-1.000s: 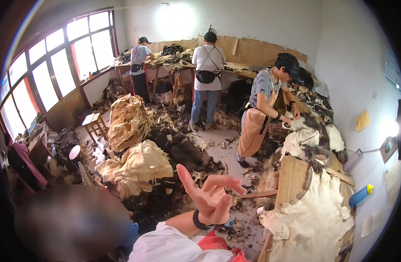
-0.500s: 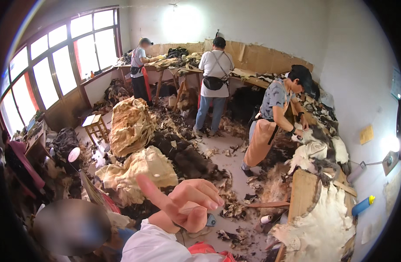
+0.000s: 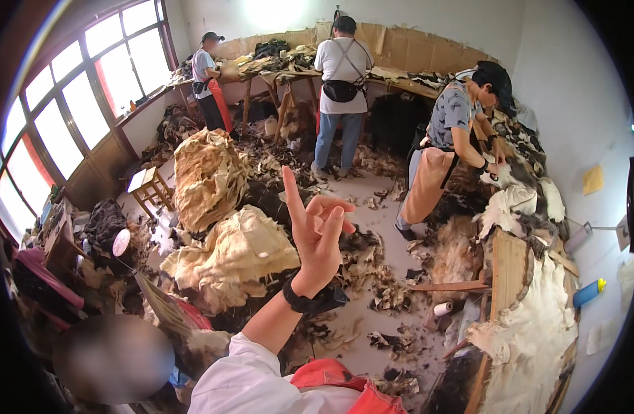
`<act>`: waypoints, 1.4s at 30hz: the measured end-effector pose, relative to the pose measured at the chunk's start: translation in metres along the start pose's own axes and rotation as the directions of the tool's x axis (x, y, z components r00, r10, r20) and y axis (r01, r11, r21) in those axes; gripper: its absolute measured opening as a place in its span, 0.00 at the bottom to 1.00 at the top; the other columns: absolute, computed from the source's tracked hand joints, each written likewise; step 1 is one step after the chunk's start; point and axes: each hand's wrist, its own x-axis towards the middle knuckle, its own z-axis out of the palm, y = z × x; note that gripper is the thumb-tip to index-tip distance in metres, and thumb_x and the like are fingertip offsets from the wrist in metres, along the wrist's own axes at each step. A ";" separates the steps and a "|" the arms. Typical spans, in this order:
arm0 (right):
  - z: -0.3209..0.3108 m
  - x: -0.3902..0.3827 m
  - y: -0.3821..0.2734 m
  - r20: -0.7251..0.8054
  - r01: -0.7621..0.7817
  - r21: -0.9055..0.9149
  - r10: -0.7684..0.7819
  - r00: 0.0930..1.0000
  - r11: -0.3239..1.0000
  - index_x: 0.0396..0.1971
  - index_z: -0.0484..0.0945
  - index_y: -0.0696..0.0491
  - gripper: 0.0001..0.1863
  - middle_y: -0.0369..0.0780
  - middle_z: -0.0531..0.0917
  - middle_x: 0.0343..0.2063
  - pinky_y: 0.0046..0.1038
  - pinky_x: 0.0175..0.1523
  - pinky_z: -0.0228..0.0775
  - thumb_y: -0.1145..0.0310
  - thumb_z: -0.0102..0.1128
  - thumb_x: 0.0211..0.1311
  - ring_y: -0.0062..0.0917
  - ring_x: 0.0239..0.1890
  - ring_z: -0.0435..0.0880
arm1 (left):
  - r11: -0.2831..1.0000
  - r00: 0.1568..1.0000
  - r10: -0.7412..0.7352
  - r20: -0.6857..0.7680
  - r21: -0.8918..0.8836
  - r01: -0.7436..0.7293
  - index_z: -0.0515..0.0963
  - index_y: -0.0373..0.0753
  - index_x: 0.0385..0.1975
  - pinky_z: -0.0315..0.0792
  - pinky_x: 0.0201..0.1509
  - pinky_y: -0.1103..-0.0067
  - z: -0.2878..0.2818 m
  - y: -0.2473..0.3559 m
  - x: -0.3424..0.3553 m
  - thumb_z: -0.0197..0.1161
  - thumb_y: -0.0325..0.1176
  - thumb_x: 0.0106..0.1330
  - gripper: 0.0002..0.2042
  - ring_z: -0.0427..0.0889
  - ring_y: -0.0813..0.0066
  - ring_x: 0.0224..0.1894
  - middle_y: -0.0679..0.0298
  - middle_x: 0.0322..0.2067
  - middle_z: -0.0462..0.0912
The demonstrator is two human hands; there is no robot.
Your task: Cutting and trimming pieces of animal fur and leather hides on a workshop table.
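My left hand [image 3: 317, 238] is raised in front of me over the hide-littered floor, its index finger stretched upward. The other fingers curl loosely, with the thumb bent across toward them, and no object shows in them. A black band [image 3: 302, 297] circles the wrist, with a dark boxy piece [image 3: 331, 300] at its side. Behind the hand lies a crumpled pale hide [image 3: 227, 255], apart from it. My white sleeve [image 3: 244, 379] and red apron [image 3: 331, 372] show at the lower edge. My right hand is out of view.
A taller hide bundle [image 3: 206, 179] stands beyond, near a small wooden stool [image 3: 149, 193]. On the right, a white pelt [image 3: 531, 338] drapes over a wooden board [image 3: 507, 269]. A co-worker [image 3: 451, 138] bends over pelts; two others stand at the back bench [image 3: 393, 81]. Scraps litter the floor.
My left hand has risen and turned, its index finger now pointing up and more forearm and wristband showing. The view has shifted slightly downward.
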 end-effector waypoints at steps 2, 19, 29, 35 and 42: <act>0.007 -0.002 0.000 -0.086 0.038 -0.057 -0.043 0.995 0.998 0.70 0.49 0.62 0.43 0.60 0.48 0.70 0.57 0.73 0.34 0.40 0.36 0.70 0.52 0.74 0.42 | 1.000 1.000 0.005 -0.007 0.006 -0.005 0.27 0.44 0.73 0.76 0.32 0.85 -0.007 0.007 0.001 0.53 0.26 0.71 0.42 0.79 0.78 0.36 0.60 0.35 0.79; -0.152 0.039 -0.120 0.435 -0.516 0.199 0.396 0.808 0.833 0.72 0.47 0.57 0.46 0.54 0.44 0.73 0.51 0.74 0.31 0.33 0.28 0.68 0.43 0.76 0.39 | 0.988 0.969 0.130 -0.212 0.105 -0.110 0.36 0.44 0.74 0.76 0.30 0.82 -0.100 0.018 0.112 0.52 0.26 0.72 0.37 0.79 0.79 0.28 0.58 0.35 0.81; -0.101 0.037 -0.103 0.491 -0.294 0.101 0.209 0.846 0.951 0.74 0.47 0.45 0.38 0.54 0.40 0.73 0.57 0.73 0.28 0.39 0.25 0.72 0.47 0.76 0.34 | 0.919 0.893 -0.368 0.258 0.248 0.307 0.79 0.29 0.40 0.72 0.27 0.84 -0.058 -0.062 0.009 0.53 0.25 0.72 0.08 0.76 0.86 0.24 0.68 0.21 0.79; 0.008 0.006 0.041 -0.293 0.054 -0.326 -0.155 0.943 0.944 0.73 0.44 0.56 0.47 0.54 0.40 0.73 0.53 0.74 0.26 0.32 0.24 0.68 0.43 0.76 0.34 | 0.799 0.710 -0.601 0.367 0.255 0.544 0.79 0.29 0.40 0.74 0.29 0.84 -0.054 -0.123 -0.032 0.54 0.26 0.72 0.08 0.79 0.85 0.26 0.66 0.24 0.82; -0.155 0.046 -0.148 0.518 -0.510 0.294 0.314 0.796 0.808 0.72 0.41 0.61 0.50 0.53 0.39 0.74 0.47 0.75 0.22 0.30 0.22 0.67 0.40 0.77 0.33 | 0.656 0.570 -0.743 0.352 0.551 0.515 0.78 0.32 0.37 0.73 0.29 0.81 -0.085 -0.131 -0.106 0.55 0.35 0.70 0.11 0.79 0.81 0.23 0.65 0.23 0.82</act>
